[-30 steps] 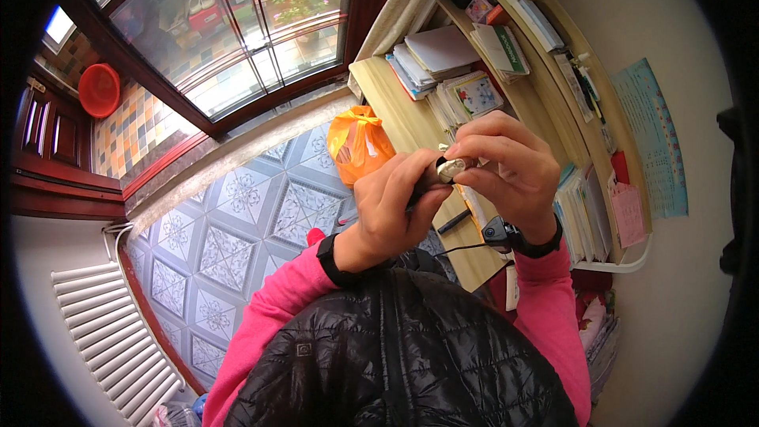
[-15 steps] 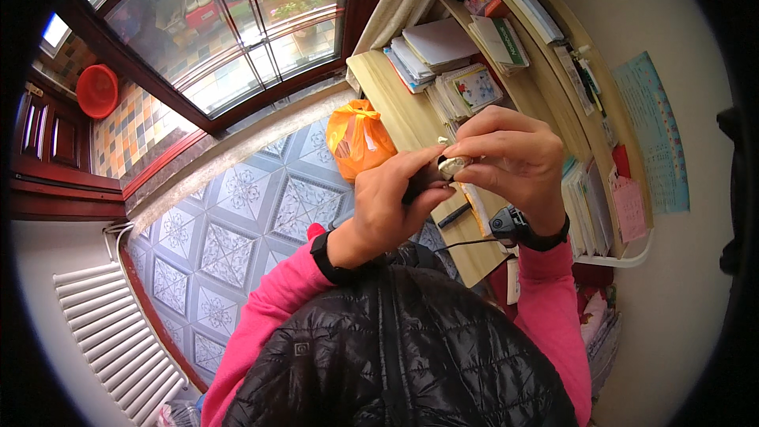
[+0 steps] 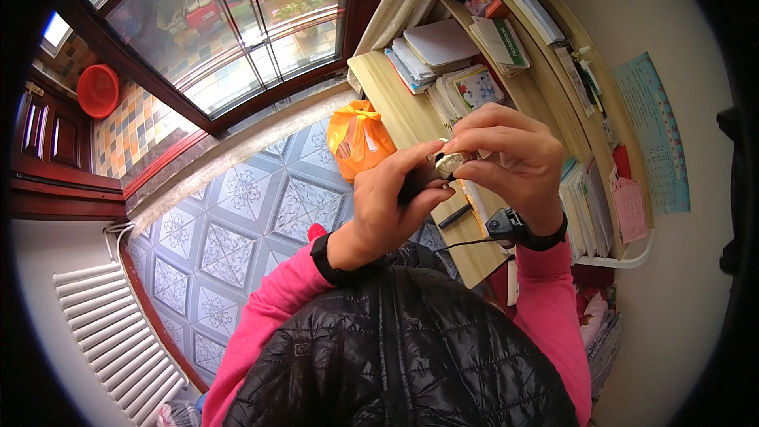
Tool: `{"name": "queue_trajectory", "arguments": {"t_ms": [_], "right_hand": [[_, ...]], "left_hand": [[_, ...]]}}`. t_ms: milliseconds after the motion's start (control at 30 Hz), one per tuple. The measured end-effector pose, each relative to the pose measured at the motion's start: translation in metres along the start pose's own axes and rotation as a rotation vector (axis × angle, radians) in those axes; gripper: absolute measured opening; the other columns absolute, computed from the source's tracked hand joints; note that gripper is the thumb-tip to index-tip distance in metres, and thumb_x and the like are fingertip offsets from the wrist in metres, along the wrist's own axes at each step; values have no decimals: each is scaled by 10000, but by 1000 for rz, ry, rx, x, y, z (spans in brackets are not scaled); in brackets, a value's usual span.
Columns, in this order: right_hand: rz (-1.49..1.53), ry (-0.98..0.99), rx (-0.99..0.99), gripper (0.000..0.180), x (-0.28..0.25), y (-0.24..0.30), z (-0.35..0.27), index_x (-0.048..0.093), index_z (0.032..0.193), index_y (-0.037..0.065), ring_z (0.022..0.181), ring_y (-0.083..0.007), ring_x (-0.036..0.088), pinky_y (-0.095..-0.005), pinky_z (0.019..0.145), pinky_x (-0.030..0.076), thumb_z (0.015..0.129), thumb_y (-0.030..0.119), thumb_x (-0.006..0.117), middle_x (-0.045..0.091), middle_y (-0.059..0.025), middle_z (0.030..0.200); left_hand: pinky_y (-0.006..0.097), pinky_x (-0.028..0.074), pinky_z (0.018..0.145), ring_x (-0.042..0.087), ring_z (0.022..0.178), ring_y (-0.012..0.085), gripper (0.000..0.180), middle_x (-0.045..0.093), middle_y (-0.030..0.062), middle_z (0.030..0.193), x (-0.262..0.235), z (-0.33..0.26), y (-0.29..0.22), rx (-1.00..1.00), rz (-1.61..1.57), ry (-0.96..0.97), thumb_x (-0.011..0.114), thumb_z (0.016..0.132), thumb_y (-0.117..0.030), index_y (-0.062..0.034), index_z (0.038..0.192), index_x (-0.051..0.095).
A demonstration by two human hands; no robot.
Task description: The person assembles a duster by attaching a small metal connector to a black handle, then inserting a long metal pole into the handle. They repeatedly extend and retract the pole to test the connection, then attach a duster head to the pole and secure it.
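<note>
Both my hands are raised together in front of my chest, close to the desk's edge. Between them is a small object with a pale, round, rimmed end (image 3: 449,164) and a dark body beside it; I cannot make out its kind. My left hand (image 3: 387,202) is closed around the dark part, thumb below and fingers above. From the other side my right hand (image 3: 514,154) pinches the pale end between thumb and fingers. Much of the object stays hidden by the fingers. Black bands circle both wrists, and the right one carries a small grey device (image 3: 504,224) with a cable.
The wooden desk (image 3: 379,87) bears stacked books (image 3: 474,87), papers and a black pen (image 3: 455,216). Shelves with upright folders (image 3: 587,205) rise at the right. An orange plastic bag (image 3: 361,140) stands beside the desk. A white radiator (image 3: 118,340) is at the lower left.
The pale round end has turned and now faces more toward the view, shifted slightly left. My hands have barely moved otherwise.
</note>
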State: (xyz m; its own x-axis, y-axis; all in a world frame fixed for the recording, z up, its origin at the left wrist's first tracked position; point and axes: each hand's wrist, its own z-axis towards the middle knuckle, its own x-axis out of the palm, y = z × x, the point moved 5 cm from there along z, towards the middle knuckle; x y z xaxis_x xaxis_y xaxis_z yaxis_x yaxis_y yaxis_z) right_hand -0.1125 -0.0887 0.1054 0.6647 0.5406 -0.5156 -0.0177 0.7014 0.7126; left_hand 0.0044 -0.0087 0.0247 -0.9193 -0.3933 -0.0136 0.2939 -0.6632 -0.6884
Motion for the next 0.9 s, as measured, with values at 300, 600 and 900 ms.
{"name": "queue_trajectory", "arguments": {"t_ms": [300,600,900], "right_hand": [[-3,-29,0,191,0,-1,-1,691,921,-4,787,-200,643,-288,676,505,750,61,745,654,-100,874],[-8,-13,-19,205,1,0,0,668,896,-60,791,-190,599,-277,683,474,714,5,737,629,-136,877],[45,-114,-3,161,-9,-8,-5,690,925,-3,756,-172,645,-270,676,508,784,65,724,656,-97,887]], "left_hand": [[239,515,640,672,724,133,540,636,63,823,0,1,4,-39,-24,33,778,739,-58,-3,1218,534],[243,473,628,584,678,120,556,579,54,789,4,-2,8,-85,-43,40,752,732,-22,1,1244,537],[247,461,662,550,684,114,506,573,47,775,10,-11,23,-204,-231,121,663,809,-41,38,1281,499]]}}
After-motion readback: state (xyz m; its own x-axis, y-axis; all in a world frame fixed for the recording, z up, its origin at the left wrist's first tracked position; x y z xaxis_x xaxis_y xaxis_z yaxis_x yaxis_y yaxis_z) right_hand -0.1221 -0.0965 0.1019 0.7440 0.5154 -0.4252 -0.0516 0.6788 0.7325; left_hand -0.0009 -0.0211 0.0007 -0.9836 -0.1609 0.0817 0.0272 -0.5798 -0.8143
